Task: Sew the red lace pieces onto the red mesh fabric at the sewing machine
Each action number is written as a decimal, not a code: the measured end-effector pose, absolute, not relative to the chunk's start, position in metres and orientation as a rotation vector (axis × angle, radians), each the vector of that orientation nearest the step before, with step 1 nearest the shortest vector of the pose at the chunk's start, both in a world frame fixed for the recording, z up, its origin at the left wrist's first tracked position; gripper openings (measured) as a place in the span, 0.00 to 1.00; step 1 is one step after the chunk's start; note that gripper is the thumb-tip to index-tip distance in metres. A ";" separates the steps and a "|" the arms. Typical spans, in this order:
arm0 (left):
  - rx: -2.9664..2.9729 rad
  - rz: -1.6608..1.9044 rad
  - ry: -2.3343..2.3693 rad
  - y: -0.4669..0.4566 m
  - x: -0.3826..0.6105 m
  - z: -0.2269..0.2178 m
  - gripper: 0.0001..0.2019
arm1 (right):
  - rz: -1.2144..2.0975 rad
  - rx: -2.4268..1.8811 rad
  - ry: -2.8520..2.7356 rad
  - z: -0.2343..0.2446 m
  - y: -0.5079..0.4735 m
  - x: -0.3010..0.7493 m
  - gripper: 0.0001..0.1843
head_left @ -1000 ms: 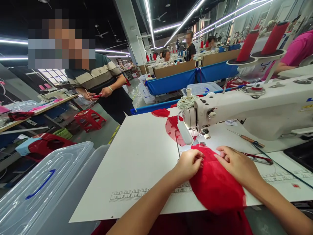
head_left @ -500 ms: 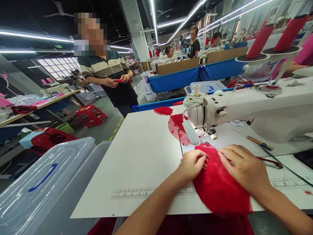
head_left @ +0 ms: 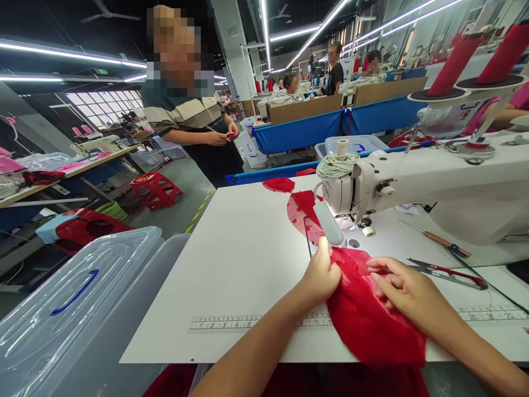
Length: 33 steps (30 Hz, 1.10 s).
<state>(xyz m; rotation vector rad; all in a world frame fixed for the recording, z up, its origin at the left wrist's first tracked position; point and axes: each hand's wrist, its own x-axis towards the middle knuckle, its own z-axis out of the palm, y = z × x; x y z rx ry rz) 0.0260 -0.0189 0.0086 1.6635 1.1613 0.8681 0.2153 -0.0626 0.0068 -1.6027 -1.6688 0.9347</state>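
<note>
A piece of sheer red fabric (head_left: pixel 363 325) lies in front of the sewing machine (head_left: pixel 417 182) and hangs over the table's front edge. My left hand (head_left: pixel 322 275) is closed on its upper left edge, just below the needle area. On the right side of the fabric, my right hand (head_left: pixel 407 289) has curled fingers, with thumb and fingertips pinching its folded edge. Scissors with red handles (head_left: pixel 465 275) lie right of that hand. Beyond them rests an awl-like tool with a wooden handle (head_left: pixel 444 242).
More red fabric pieces (head_left: pixel 303 212) lie behind the machine head. A printed ruler (head_left: pixel 223 324) runs along the white table (head_left: pixel 206 264). Clear lidded bins (head_left: pixel 95 292) stand at the left. A person in a striped shirt (head_left: pixel 190 118) stands beyond the table. Red thread cones (head_left: pixel 454 66) top the machine.
My left hand has moved up along the fabric edge. The right hand has shifted slightly down, uncovering the scissors' blades. The fabric's upper part is now folded. The standing person appears further right.
</note>
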 end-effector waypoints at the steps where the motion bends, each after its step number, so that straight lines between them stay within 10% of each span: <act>1: 1.635 0.834 1.163 -0.019 0.026 0.011 0.13 | 0.971 -1.656 -1.657 0.005 -0.057 0.221 0.20; 7: 1.507 0.725 1.221 -0.018 0.029 0.018 0.09 | 0.348 -1.718 -1.938 0.009 -0.012 0.225 0.15; 17: 1.482 0.724 1.197 -0.017 0.025 0.020 0.10 | 0.802 -1.462 -1.805 0.007 0.006 0.203 0.10; 33: 1.552 0.702 1.327 -0.016 0.021 0.025 0.08 | 0.656 -1.195 -2.123 0.011 -0.014 0.193 0.13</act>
